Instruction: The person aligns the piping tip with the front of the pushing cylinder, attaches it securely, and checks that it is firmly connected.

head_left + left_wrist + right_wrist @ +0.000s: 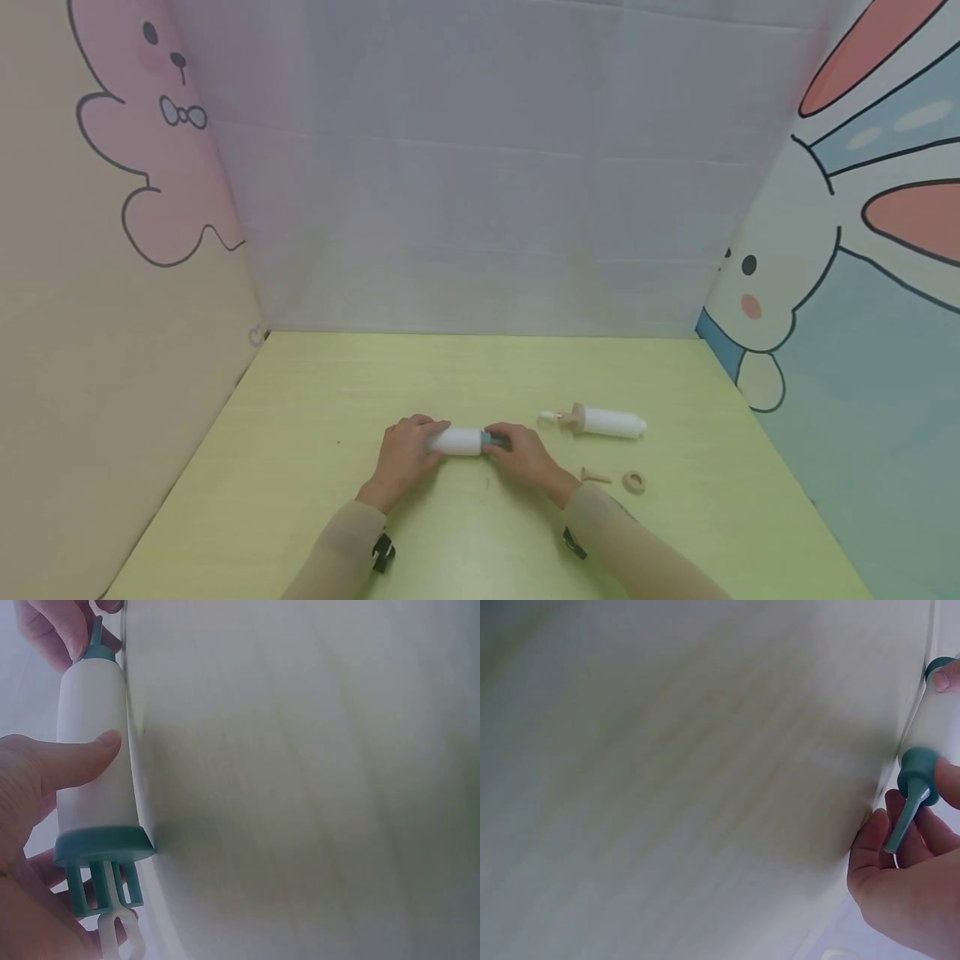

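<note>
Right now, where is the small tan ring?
In the head view, the tan ring lies at right on the table, right of the tan nozzle and lower in frame than the unheld white tube.

I see the right hand (907, 891) curled round the green nozzle (906, 820) of a white bottle (933, 724), the left hand (949, 676) touching the bottle near its far green end (937, 664).

A white tube (611, 422), tan nozzle (597, 477) and tan ring (631, 489) toward the bench's (337, 375) right edge, a rabbit picture (776, 275) beyond.
</note>
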Available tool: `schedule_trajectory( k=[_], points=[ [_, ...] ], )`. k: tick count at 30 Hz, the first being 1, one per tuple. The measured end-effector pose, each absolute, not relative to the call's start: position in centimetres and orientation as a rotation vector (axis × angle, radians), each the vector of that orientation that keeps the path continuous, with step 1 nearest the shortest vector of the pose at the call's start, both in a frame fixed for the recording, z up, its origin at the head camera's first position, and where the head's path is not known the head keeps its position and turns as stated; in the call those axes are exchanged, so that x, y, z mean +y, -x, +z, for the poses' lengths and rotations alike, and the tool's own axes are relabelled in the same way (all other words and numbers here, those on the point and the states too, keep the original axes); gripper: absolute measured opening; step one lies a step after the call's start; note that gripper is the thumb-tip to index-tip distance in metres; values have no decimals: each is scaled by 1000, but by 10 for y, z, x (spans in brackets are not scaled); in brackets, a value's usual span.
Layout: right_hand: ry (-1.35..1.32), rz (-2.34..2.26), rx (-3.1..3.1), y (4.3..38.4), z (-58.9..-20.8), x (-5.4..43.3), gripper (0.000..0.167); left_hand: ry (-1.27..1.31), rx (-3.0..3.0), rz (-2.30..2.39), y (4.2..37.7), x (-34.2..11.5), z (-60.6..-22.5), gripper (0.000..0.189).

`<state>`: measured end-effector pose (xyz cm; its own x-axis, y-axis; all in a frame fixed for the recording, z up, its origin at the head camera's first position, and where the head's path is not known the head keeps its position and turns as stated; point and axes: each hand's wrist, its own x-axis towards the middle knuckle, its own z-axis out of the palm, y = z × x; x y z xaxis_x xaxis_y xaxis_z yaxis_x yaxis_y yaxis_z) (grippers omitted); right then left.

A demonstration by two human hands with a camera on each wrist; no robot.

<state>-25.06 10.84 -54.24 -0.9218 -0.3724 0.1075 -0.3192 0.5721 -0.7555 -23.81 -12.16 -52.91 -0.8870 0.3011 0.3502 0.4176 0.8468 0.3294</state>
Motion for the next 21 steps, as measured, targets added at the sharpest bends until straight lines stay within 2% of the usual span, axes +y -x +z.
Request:
schedule_trajectory(
  k=[21],
  points=[
    [659,-1236,2722,248,-537,114,49,531,-2805,-548,240,-117,-524,62]
  ],
)
